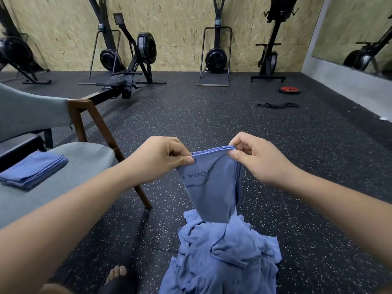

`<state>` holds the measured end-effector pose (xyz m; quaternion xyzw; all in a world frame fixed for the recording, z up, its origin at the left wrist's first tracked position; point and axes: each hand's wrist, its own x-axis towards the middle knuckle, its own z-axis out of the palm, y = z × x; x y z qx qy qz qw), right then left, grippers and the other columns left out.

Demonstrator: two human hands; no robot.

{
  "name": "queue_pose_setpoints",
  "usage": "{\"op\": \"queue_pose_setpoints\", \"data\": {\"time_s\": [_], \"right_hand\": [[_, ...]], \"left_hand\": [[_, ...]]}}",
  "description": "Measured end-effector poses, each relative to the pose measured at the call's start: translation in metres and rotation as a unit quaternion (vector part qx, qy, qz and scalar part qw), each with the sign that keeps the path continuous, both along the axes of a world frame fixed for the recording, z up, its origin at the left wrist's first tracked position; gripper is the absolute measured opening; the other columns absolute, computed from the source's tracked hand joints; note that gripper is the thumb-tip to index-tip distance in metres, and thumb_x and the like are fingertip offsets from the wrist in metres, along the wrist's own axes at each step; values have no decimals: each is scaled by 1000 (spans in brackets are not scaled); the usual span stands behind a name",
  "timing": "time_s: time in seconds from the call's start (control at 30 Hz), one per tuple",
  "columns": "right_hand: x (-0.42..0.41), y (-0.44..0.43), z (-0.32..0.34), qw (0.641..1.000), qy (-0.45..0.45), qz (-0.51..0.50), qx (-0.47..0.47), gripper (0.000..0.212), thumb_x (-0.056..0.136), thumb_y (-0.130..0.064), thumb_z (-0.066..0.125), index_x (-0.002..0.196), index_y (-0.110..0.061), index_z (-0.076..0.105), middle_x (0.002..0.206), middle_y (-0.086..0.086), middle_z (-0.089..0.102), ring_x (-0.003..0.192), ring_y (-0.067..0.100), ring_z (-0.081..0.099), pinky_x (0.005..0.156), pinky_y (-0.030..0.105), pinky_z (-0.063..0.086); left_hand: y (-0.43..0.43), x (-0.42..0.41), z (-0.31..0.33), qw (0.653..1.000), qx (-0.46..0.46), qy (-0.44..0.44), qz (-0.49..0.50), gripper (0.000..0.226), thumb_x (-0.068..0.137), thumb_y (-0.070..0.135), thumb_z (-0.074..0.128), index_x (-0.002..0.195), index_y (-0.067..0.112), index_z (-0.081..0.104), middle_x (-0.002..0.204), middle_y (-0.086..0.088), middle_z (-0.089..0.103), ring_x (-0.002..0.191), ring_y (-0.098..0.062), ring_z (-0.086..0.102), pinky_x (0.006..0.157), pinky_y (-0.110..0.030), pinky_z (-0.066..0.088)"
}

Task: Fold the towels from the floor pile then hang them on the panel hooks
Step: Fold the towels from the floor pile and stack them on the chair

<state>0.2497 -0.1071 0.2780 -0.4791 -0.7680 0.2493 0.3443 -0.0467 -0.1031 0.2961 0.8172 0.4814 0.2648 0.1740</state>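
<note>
A blue towel (212, 187) hangs doubled over in front of me, its top edge stretched between both hands. My left hand (161, 155) pinches the left corner and my right hand (256, 158) pinches the right corner. Dark lettering shows on the hanging cloth. Below it a crumpled pile of blue towels (224, 257) lies on the black speckled floor. A folded blue towel (34, 169) rests on the grey seat of a chair at the left. No panel hooks are in view.
The grey chair with wooden legs (89, 158) stands close on my left. Rowing and ski machines (131, 60) line the chipboard wall at the back. A red weight plate (289, 90) and a black band (277, 105) lie on the floor far right. My foot (116, 274) is beside the pile.
</note>
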Motion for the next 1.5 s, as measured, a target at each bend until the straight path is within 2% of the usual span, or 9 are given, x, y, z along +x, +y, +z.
{"op": "queue_pose_setpoints", "data": {"time_s": [0.2,0.4,0.57,0.73,0.87,1.0,1.13,1.33,1.5], "right_hand": [[-6,-4,1,999,-28,-3,-38,16,88,-18,70,96,-31,67,86,-1,72,79,25,64,80,48,55],[-28,-19,-3,992,-59,74,-87,47,79,-48,91,118,-38,67,109,-14,74,104,0,68,100,34,55],[-45,-21,-8,992,-17,111,-61,34,83,-53,76,92,-22,66,92,14,68,81,13,56,87,57,53],[-39,-17,3,994,-22,106,-29,20,91,-45,69,94,-26,71,88,4,72,81,19,63,84,56,55],[-26,-11,12,995,8,102,-14,8,92,-32,73,95,-25,73,91,1,76,86,18,71,87,57,57],[-11,-10,24,995,25,101,-1,3,99,-22,73,101,-24,73,93,8,77,90,28,74,88,56,56],[1,-9,35,995,34,97,12,5,102,-17,73,104,-22,74,93,15,75,84,15,66,82,48,55],[11,-11,42,994,52,101,12,6,103,-14,71,106,-18,74,91,16,72,80,8,59,74,26,46],[14,-11,43,993,67,94,18,6,103,-12,70,105,-17,74,89,6,75,80,5,62,74,21,49]], "left_hand": [[-6,12,1,999,30,-42,-5,14,79,25,94,83,31,82,79,15,76,71,-1,66,66,-13,46],[-17,33,-4,998,12,-35,-55,34,78,14,94,100,24,71,81,11,76,66,2,62,65,-8,41],[-17,37,-9,989,-18,-138,-53,41,76,21,97,100,29,64,88,5,75,75,-15,68,74,-33,55],[-13,33,-28,965,-80,-242,-53,51,78,42,94,98,18,55,96,-11,70,78,-18,63,71,-40,48],[-11,30,-53,964,-121,-228,-62,61,74,53,95,96,16,52,85,-12,67,78,-18,56,69,-45,46],[-11,32,-71,963,-136,-217,-88,49,81,44,92,96,17,55,86,-11,66,79,-19,57,71,-49,51],[-11,35,-76,978,-107,-156,-92,26,91,26,87,103,21,65,102,-1,72,98,-15,70,85,-42,57],[-3,37,-81,983,-106,-134,-71,43,86,29,91,109,23,55,100,1,73,96,-17,69,74,-25,52],[0,41,-94,984,-137,-35,-106,31,86,38,89,112,33,73,106,14,77,101,-9,72,91,-34,58]]}}
